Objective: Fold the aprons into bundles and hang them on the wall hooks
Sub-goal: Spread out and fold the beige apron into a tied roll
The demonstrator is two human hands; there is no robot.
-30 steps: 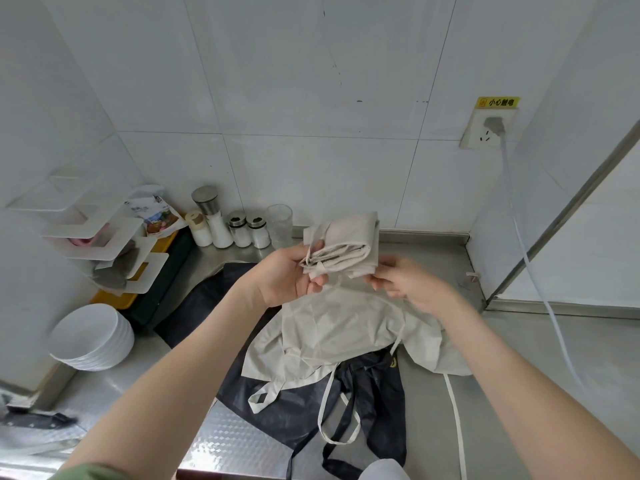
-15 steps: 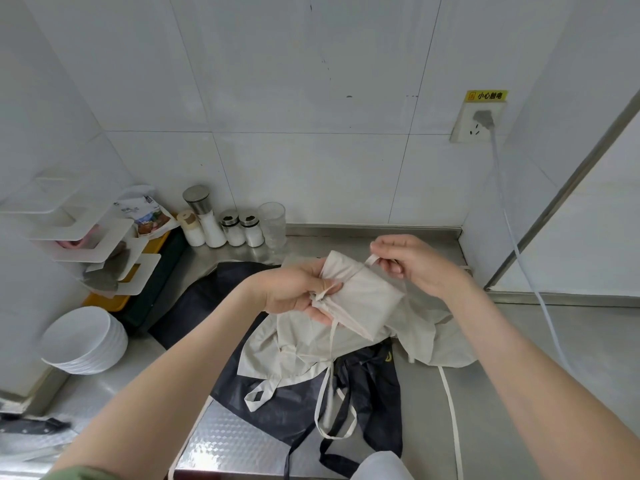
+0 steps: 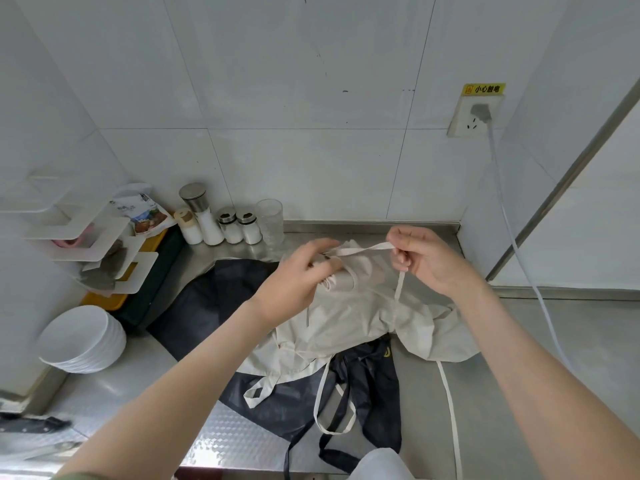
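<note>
left hand (image 3: pixel 301 275) grips beige bundle (image 3: pixel 341 283) just above bench (image 3: pixel 554 341); right hand (image 3: pixel 426 261) pinches strap (image 3: pixel 363 250) taut. Cloth looks light, soft, floppy: likely unrolls unless held at the roll.

White tiled walls (image 3: pixel 311 81) meet in a corner above a steel counter (image 3: pixel 571 341). A socket (image 3: pixel 472 117) sits upper right; white shelves (image 3: pixel 104 233) hang at left.
</note>
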